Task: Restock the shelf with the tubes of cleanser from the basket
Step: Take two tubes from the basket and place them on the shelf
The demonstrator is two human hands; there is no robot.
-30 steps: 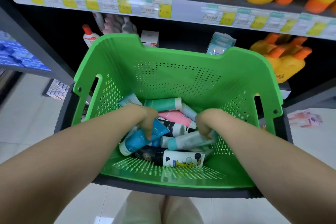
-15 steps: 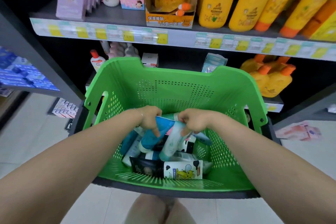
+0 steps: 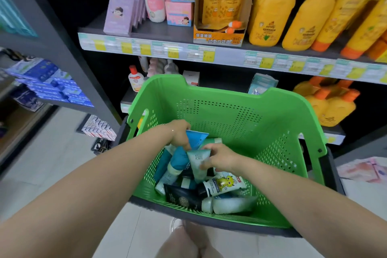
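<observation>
Two grasps mid-frame in the green basket [image 3: 230, 115]: left hand [image 3: 180, 135] grips a blue tube [image 3: 179, 159], right hand [image 3: 223, 158] pinches a pale teal tube [image 3: 196, 165]. Best to lift both clear of the pile [image 3: 201, 192], then stand them on the bare shelf [image 3: 161, 29], upper centre.

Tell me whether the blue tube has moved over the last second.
Yes. The left hand has lifted the blue tube off the pile, toward the green basket's back wall.

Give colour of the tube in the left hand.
Bright blue: the tube gripped by the left hand, seen best in the head view.
</observation>
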